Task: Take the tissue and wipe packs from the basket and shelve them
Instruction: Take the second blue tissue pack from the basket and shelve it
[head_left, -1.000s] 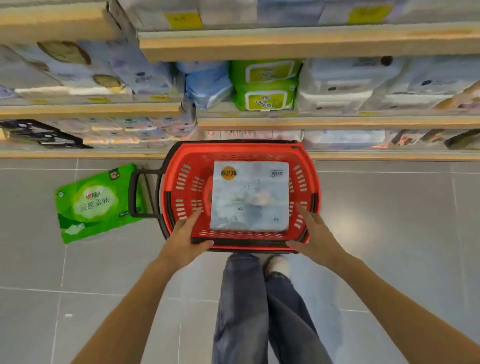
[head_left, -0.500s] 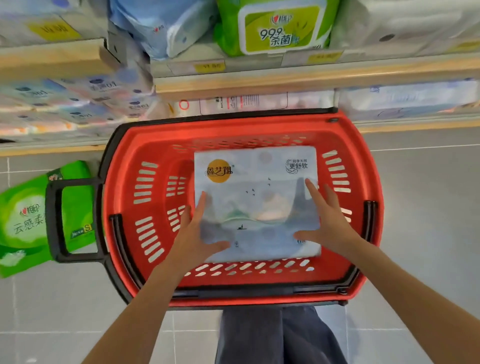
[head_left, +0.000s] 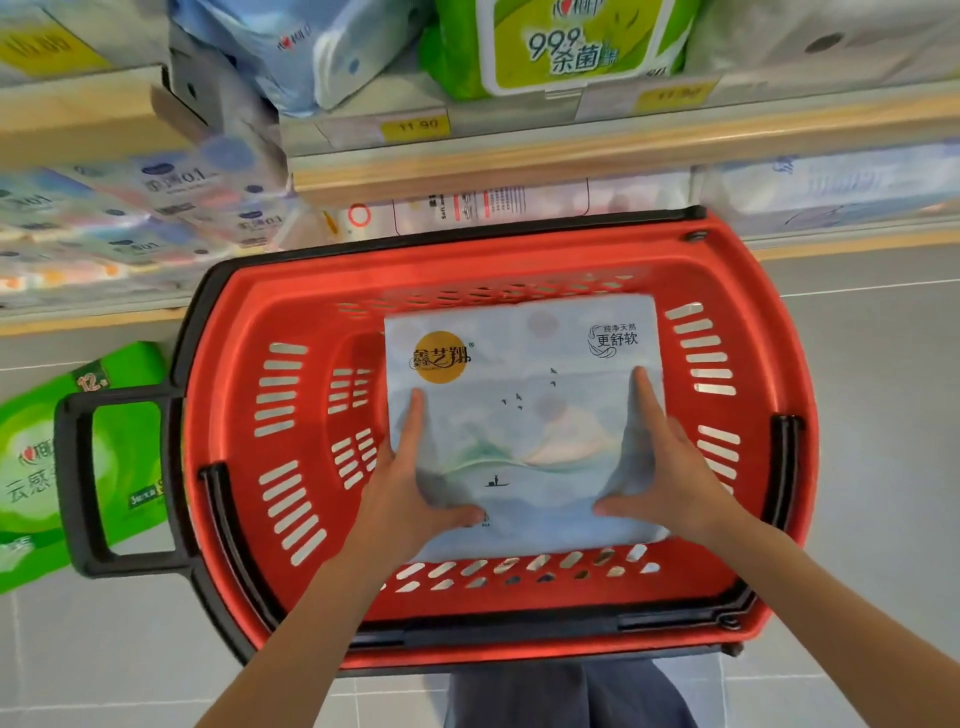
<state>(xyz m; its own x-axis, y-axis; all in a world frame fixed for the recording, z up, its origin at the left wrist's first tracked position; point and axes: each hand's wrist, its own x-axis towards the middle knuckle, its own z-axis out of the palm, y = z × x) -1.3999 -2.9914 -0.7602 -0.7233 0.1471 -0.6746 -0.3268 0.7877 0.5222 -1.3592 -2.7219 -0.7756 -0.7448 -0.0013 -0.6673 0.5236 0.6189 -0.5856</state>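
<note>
A red basket (head_left: 239, 415) with black rim and handle stands on the grey floor below me. In it lies a large pale blue tissue pack (head_left: 524, 384) with an orange round logo and a landscape print. My left hand (head_left: 410, 483) clasps the pack's left side, thumb across its near face. My right hand (head_left: 660, 478) clasps the right side the same way. The shelves (head_left: 519, 161) rise just behind the basket, stocked with tissue and wipe packs.
A green tissue pack (head_left: 36, 467) lies on the floor left of the basket, partly behind its handle. A green wipe pack (head_left: 566, 47) and blue packs (head_left: 322, 52) sit on the shelf above. My legs show under the basket's near edge.
My view has dropped closer to the basket. Both hands moved from the basket's near rim onto the pale blue pack and now clasp its two sides.
</note>
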